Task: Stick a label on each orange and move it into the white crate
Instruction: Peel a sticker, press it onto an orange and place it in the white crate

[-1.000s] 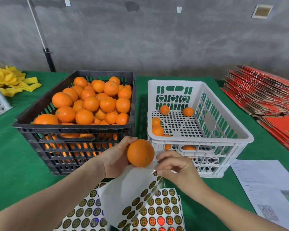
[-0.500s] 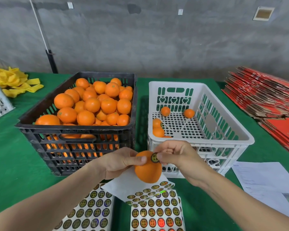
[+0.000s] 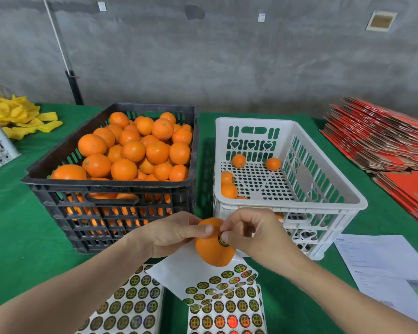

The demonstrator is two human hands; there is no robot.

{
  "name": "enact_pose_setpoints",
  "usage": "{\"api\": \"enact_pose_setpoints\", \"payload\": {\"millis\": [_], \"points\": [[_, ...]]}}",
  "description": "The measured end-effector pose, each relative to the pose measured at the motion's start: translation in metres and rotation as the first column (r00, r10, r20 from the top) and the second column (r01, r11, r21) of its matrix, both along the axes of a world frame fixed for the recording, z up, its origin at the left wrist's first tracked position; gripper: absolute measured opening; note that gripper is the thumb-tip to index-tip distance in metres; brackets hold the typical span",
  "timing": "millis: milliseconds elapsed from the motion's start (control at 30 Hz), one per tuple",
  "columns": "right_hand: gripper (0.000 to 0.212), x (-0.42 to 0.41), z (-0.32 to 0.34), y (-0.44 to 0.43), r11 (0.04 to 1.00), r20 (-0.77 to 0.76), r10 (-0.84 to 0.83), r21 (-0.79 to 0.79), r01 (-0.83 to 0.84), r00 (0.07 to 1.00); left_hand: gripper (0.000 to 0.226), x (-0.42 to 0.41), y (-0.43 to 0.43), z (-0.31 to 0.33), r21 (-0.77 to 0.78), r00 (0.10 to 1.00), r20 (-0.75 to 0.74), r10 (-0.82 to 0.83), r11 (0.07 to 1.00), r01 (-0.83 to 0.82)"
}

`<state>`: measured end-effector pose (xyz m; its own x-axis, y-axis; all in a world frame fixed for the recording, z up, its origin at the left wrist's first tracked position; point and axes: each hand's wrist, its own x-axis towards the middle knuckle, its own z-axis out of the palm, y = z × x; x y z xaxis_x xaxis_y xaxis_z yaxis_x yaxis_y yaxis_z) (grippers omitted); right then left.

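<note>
Label [image 3: 222,238], peeled off sheet [image 3: 179,268] a second ago, now on orange [image 3: 212,251] just before crate [image 3: 323,204]; left hand [image 3: 176,233] grips orange, right hand [image 3: 256,237] pinches label down.

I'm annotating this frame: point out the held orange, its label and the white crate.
held orange [image 3: 212,253], head view, lower skin.
label [image 3: 221,239], head view, visible printed face.
white crate [image 3: 299,205], head view, near rim.
</note>
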<state>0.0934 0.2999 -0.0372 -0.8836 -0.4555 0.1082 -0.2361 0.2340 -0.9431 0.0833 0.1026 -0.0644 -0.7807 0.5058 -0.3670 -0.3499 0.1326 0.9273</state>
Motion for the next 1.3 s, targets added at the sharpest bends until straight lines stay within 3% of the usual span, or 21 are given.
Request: {"api": "enact_pose_setpoints", "payload": {"millis": [167,200,267,300,367,433,500,600,700,733,800,833,900,967,1033,1100,1167,1233,1267,1300], "points": [[0.028,0.003,0.000,0.001,0.991,-0.192,-0.061,0.106,0.083,0.980,0.095,-0.005,0.000,0.003,0.021,0.999,-0.043,-0.026,0.999,0.027],[0.044,0.001,0.001,0.003,0.987,-0.175,-0.052,0.140,0.077,0.983,0.095,-0.006,0.000,0.005,0.011,0.997,-0.061,-0.042,0.999,0.043],[0.075,-0.005,0.004,0.007,0.984,0.002,-0.038,0.175,0.037,0.999,0.094,-0.007,0.000,0.008,-0.020,0.993,-0.084,-0.085,0.996,0.084],[0.080,-0.008,0.004,0.008,0.984,0.093,-0.031,0.177,0.015,0.995,0.093,-0.008,0.000,0.009,-0.027,0.992,-0.081,-0.097,0.995,0.096],[0.067,-0.009,0.004,0.007,0.985,0.174,0.026,0.161,-0.055,0.984,0.090,-0.008,0.000,0.009,-0.016,0.993,-0.053,-0.108,0.994,0.107],[0.054,-0.005,0.003,0.005,0.978,0.160,0.122,0.149,-0.146,0.980,0.091,-0.010,0.000,0.009,-0.003,0.994,-0.022,-0.108,0.994,0.108],[0.065,-0.001,0.001,0.004,0.951,0.066,0.175,0.248,-0.186,0.982,0.096,-0.012,0.000,0.009,0.008,0.995,-0.007,-0.095,0.995,0.095],[0.079,0.006,0.002,0.003,0.908,-0.158,0.176,0.408,-0.098,0.972,0.094,-0.015,0.000,0.011,0.054,0.996,-0.018,-0.088,0.995,0.089],[0.071,-0.014,0.023,0.005,0.970,-0.200,0.076,0.243,-0.025,0.977,0.099,-0.019,-0.006,0.014,0.098,0.999,0.033,-0.003,0.995,0.000],[0.070,-0.033,0.030,0.009,0.981,-0.208,-0.030,0.181,0.069,0.978,0.091,-0.021,-0.010,0.015,0.097,0.999,0.037,0.018,0.995,-0.021],[0.072,-0.085,0.039,0.019,0.951,-0.230,-0.204,0.185,0.248,0.952,0.052,-0.024,-0.014,0.018,0.089,0.999,0.013,0.043,0.995,-0.044],[0.071,-0.114,0.039,0.025,0.923,-0.219,-0.223,0.268,0.278,0.950,0.039,-0.025,-0.015,0.020,0.082,0.998,-0.006,0.064,0.995,-0.063],[0.068,-0.165,0.025,0.035,0.809,-0.137,-0.156,0.551,0.206,0.978,0.053,-0.028,-0.015,0.021,0.078,0.992,-0.028,0.126,0.989,-0.123],[0.070,-0.199,0.002,0.042,0.526,-0.024,-0.025,0.850,0.034,0.999,0.051,-0.030,-0.015,0.024,0.100,0.991,-0.022,0.133,0.986,-0.130],[0.071,-0.218,-0.024,0.047,0.224,0.100,0.059,0.968,-0.110,0.993,0.033,-0.030,-0.016,0.026,0.118,0.994,-0.009,0.105,0.988,-0.104],[0.067,-0.227,-0.042,0.051,0.129,0.212,0.040,0.968,-0.216,0.976,0.025,-0.031,-0.018,0.026,0.091,0.992,-0.010,0.125,0.988,-0.123],[0.068,-0.230,-0.049,0.051,0.101,0.269,0.005,0.958,-0.269,0.963,0.025,-0.033,-0.020,0.026,0.091,0.990,0.001,0.140,0.986,-0.139],[0.084,-0.228,-0.043,0.047,0.125,0.230,0.046,0.964,-0.234,0.972,0.024,-0.033,-0.023,0.028,0.095,0.989,0.011,0.146,0.985,-0.147],[0.085,-0.222,-0.033,0.044,0.223,0.163,0.103,0.958,-0.182,0.981,0.024,-0.034,-0.024,0.029,0.096,0.988,0.021,0.150,0.984,-0.152],[0.077,-0.212,-0.020,0.039,0.407,0.056,0.149,0.907,-0.113,0.987,0.026,-0.034,-0.026,0.030,0.098,0.987,0.034,0.157,0.982,-0.159]]}}
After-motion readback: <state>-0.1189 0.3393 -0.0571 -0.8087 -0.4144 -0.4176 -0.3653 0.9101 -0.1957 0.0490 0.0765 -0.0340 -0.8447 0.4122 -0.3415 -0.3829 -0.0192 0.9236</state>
